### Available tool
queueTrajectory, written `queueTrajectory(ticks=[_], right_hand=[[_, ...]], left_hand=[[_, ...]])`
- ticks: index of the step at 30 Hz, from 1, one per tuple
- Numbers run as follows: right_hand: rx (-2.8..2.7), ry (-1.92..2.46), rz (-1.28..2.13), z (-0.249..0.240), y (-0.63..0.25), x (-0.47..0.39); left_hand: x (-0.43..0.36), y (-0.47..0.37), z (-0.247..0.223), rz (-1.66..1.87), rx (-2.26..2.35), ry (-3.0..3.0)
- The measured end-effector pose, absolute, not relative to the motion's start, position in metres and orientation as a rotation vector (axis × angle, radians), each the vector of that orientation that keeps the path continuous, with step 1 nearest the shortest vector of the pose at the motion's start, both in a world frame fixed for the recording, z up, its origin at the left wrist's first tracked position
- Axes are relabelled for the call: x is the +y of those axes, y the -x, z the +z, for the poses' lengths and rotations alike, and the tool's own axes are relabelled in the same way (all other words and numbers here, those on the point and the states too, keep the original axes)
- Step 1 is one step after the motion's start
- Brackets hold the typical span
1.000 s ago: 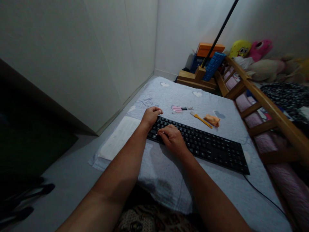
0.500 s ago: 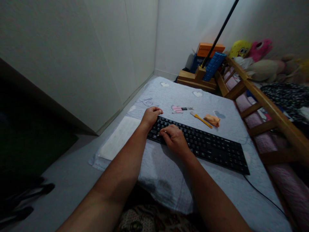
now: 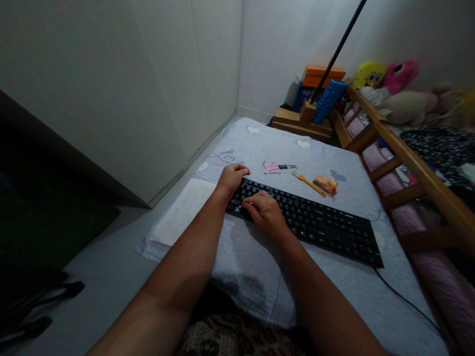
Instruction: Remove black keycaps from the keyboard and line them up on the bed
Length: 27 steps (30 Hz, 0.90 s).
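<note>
A black keyboard [image 3: 334, 230] lies at a slant across the cloth. My left hand [image 3: 233, 178] is at its far left corner, fingers curled and closed against the edge. My right hand [image 3: 265, 211] is over the left-hand keys, its fingers pinched on a thin, white-tipped stick that looks like a cotton swab [image 3: 241, 206]; most of it is hidden by the fingers. Beyond the keyboard lie another cotton swab [image 3: 272, 172], a small black-handled metal tool [image 3: 285, 166], a yellow-handled brush [image 3: 311, 185] and a crumpled orange cloth [image 3: 326, 185].
A pale grey cloth [image 3: 256, 267] with hearts covers the surface, and a white sheet [image 3: 181, 212] lies at its left. The keyboard cable [image 3: 404, 300] runs off to the lower right. A wooden bed rail [image 3: 419, 158] borders the right; a pale cabinet [image 3: 156, 99] stands left.
My right hand has shifted slightly left over the keys with the swab. My left hand and the keyboard stay practically where they were.
</note>
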State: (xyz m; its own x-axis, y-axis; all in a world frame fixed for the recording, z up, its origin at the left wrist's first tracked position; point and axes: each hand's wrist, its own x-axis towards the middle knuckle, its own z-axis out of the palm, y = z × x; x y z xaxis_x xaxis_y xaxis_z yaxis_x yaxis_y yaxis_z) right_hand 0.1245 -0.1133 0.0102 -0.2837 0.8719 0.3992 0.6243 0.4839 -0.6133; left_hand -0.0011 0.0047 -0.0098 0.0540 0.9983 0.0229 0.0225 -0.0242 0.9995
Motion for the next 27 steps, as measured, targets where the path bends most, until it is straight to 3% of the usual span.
queueTrajectory(ticks=[27], right_hand=[[-2.041, 1.170, 0.477, 0.0131, -0.1262, -0.1159]], left_hand=[[0.0039, 0.0014, -0.0089, 1.174, 1.181, -1.261]])
